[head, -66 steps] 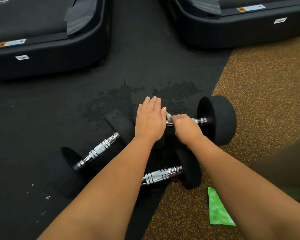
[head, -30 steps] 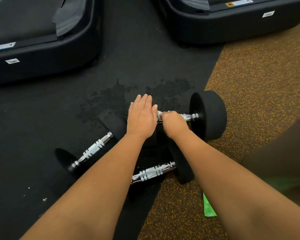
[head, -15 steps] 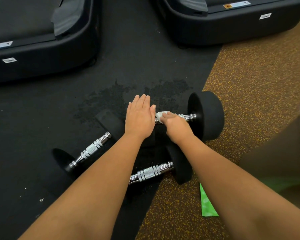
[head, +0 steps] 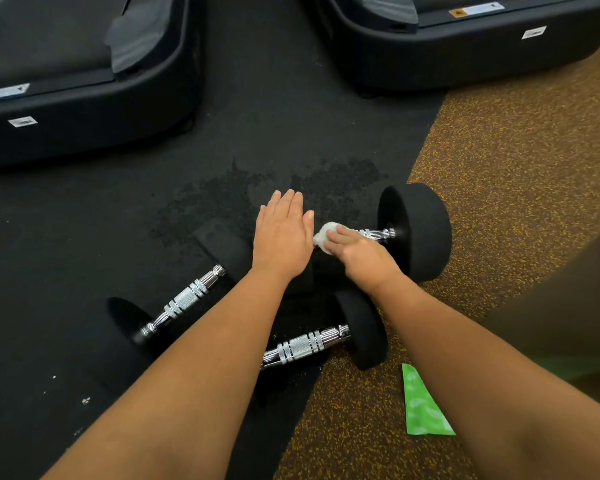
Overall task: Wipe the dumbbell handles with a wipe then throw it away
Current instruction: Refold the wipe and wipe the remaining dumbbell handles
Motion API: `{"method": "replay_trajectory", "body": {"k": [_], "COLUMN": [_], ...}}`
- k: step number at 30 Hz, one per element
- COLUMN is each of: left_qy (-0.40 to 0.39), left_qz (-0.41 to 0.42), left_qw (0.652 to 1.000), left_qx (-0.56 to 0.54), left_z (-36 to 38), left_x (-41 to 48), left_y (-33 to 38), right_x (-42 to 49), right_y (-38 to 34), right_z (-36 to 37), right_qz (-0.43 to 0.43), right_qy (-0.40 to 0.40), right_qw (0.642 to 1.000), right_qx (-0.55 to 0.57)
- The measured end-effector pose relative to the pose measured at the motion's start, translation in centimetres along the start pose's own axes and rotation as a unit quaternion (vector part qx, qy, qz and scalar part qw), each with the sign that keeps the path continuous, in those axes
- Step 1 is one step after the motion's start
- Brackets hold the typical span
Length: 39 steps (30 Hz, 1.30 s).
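1. The wipe [head: 323, 235], a small white wad, sits on the inner end of the far dumbbell's handle [head: 374, 233], just beside the head hidden under my left grip [head: 283, 244].
2. My right grip [head: 361, 252] curls over the wad and presses it onto the chrome bar. The stretch of bar toward the outer head [head: 420, 230] shows bare.
3. The left grip lies flat with straight fingers, holding nothing. It bears down on the inner head, I judge to stop the dumbbell rolling.
4. To wipe well, I would wrap the wad around the bar and sweep its whole length out to the outer head, twisting as I go so the knurled grooves and the underside get covered.
5. Two more dumbbells lie nearer me, the left handle [head: 187, 299] and the near handle [head: 305, 346] uncovered. I cannot tell whether they are done.
6. A green packet [head: 423, 407] lies on the speckled floor [head: 499, 168] by my right forearm. No bin is in view.
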<state>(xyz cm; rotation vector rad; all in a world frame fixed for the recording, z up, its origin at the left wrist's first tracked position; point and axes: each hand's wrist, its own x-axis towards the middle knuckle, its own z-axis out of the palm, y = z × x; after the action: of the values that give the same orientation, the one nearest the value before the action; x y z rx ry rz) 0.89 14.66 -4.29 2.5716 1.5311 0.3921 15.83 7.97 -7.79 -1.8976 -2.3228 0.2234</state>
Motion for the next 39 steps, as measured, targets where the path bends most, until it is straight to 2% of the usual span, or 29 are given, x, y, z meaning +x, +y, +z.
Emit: {"method": "replay_trajectory", "body": {"k": [3, 10, 16, 20, 27, 31, 35, 39], "left_qy": [-0.001, -0.007, -0.004, -0.003, -0.004, -0.001, -0.002, 0.000], "left_qz": [-0.001, 0.003, 0.010, 0.007, 0.010, 0.005, 0.006, 0.003], "left_qw": [1.000, 1.000, 1.000, 1.000, 1.000, 1.000, 1.000, 1.000], "left_qx": [-0.001, -0.006, -0.001, -0.001, -0.006, -0.009, -0.008, -0.011], "left_z": [0.1, -0.1, -0.2, -0.2, -0.3, -0.1, -0.1, 0.1], "left_x": [0.0, -0.1, 0.0, 0.0, -0.1, 0.0, 0.0, 0.0], "left_y": [-0.1, 0.0, 0.0, 0.0, 0.1, 0.0, 0.0, 0.0], "right_x": [0.5, -0.3, -0.6, 0.5, -0.2, 0.1, 2.4, 2.1], "right_y": [-1.1, -0.7, 0.4, -1.1, -0.4, -0.8, -2.6, -2.9], "right_z": [0.0, 0.5, 0.3, 0.0, 0.5, -0.4, -1.6, -0.7], "right_qz": [0.022, -0.030, 0.023, 0.047, 0.012, 0.068, 0.169, 0.103], "right_qy": [0.014, 0.018, 0.022, 0.053, 0.039, 0.052, 0.012, 0.027], "right_qw": [1.000, 0.999, 0.999, 0.996, 0.998, 0.995, 0.985, 0.993], "right_qx": [0.004, 0.019, 0.037, 0.044, 0.042, 0.041, 0.013, 0.050]}}
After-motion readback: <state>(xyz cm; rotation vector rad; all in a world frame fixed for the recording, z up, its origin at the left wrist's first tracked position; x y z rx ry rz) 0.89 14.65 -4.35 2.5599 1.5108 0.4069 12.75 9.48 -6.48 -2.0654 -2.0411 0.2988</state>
